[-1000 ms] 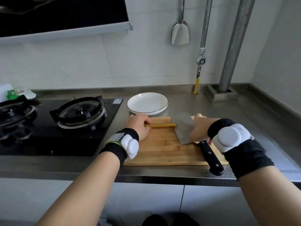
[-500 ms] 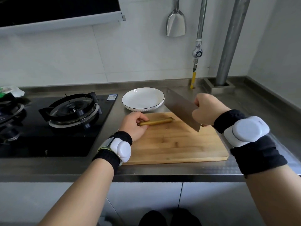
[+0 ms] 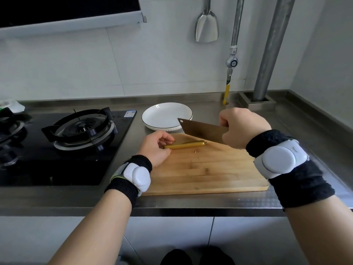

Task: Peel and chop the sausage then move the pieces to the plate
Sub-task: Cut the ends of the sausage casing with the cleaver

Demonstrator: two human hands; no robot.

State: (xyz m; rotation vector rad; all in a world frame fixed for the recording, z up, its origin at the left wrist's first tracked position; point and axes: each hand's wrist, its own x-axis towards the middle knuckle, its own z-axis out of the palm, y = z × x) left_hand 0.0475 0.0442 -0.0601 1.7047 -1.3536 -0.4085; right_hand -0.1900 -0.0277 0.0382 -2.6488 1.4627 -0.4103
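Spanning the frame, the steel tabletop (image 3: 298, 131) carries a wooden cutting board (image 3: 206, 169) and a white plate (image 3: 164, 115) behind it. Right hand (image 3: 242, 129) grips a raised cleaver (image 3: 202, 131); left hand (image 3: 154, 148) pinches the sausage (image 3: 186, 144) lying on the board.

No text is showing clearly enough to read; the small blue-and-white rectangular sticker (image 3: 130, 113) at the far right corner of the black glass gas hob (image 3: 57, 150) is bearing print too blurred to make out.
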